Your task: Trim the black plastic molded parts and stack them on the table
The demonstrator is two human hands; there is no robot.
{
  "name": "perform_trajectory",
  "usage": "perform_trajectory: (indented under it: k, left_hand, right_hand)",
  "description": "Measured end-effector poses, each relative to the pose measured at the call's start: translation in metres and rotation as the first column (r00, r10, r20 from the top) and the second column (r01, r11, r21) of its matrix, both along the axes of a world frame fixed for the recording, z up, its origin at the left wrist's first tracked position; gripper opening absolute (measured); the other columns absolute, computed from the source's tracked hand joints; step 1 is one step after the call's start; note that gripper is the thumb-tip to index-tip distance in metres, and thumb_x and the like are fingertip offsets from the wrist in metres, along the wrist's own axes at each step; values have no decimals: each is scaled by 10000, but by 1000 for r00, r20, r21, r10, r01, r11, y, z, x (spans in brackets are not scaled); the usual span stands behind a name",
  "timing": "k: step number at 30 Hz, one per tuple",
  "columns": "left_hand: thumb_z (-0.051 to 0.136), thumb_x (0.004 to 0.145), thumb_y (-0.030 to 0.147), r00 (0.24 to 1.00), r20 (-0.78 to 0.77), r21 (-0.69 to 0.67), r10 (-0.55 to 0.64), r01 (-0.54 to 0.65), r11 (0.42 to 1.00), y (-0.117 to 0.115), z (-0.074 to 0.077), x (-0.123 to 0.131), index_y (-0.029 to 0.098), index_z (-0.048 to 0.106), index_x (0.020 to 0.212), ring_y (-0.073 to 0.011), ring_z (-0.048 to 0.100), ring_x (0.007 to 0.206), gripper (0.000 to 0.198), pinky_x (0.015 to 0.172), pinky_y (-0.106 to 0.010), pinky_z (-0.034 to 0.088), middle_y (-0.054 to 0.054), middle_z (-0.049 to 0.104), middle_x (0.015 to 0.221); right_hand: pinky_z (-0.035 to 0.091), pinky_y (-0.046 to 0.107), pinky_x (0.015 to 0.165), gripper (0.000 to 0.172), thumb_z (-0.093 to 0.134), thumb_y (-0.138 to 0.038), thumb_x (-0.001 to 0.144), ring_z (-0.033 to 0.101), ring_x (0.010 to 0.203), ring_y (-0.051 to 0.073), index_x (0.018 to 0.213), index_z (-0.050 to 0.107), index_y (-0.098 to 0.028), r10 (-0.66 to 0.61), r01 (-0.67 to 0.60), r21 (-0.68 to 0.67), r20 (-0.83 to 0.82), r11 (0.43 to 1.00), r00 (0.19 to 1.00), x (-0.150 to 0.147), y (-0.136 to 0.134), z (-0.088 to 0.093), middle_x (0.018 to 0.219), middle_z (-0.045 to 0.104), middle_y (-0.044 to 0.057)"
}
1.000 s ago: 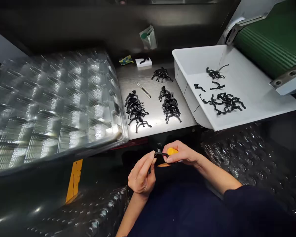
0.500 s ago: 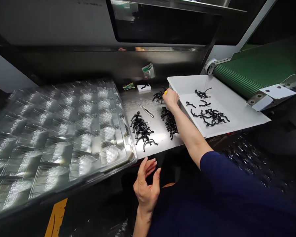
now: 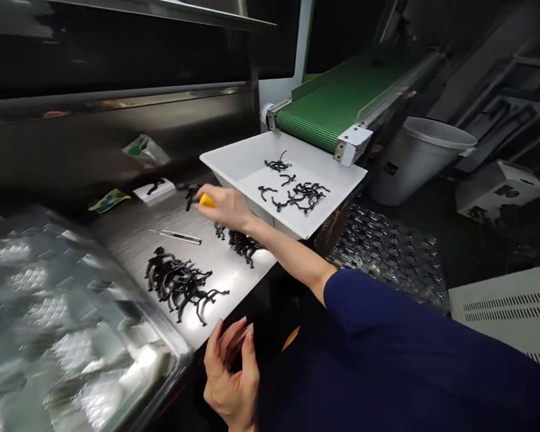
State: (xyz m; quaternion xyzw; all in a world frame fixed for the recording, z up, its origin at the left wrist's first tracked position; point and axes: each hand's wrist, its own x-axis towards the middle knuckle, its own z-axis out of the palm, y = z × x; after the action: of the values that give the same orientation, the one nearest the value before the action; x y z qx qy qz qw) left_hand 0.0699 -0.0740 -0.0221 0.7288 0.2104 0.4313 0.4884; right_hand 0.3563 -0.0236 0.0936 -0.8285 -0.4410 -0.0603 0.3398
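Observation:
My right hand [image 3: 228,209] is closed around a small yellow-handled tool [image 3: 207,200], whose far end is hidden or blurred. It hovers over the metal tabletop beside a small cluster of black branched plastic parts [image 3: 191,195]. Below that wrist lies a row of the same black parts [image 3: 243,241], partly covered by the arm. Near the table's front edge, my left hand [image 3: 231,378] is raised with fingers curved and apart, nothing visible in it. The nearest thing to it is a larger overlapping row of black parts [image 3: 180,282].
Pointed metal tweezers [image 3: 177,237] lie mid-table. A clear blister tray [image 3: 58,312] fills the left. At right, a white bin [image 3: 243,156] holds loose black parts below a green conveyor [image 3: 324,114]. A white block [image 3: 155,192] and a plastic bag [image 3: 146,150] sit at the back.
My view has swung to the right, bringing a grey bucket and boxes into sight. The right hand still grips the yellow-handled tool. The left hand's fingers have curled a little closer to the thumb.

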Motion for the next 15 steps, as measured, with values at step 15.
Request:
perform_trajectory:
  k: [15]
  left_hand:
    - [733,823,624,904,-391,-192,-175,105,976,-29,-9,49,243,569,1377,-190,776,839,692,788,-247,644,-34,783,1005]
  right_hand:
    - [587,390,912,196,593,-287,983,691,1054,245,1055,690,-134,-767,758,-328,133,564,628,156,-407,-103,1204,683,147]
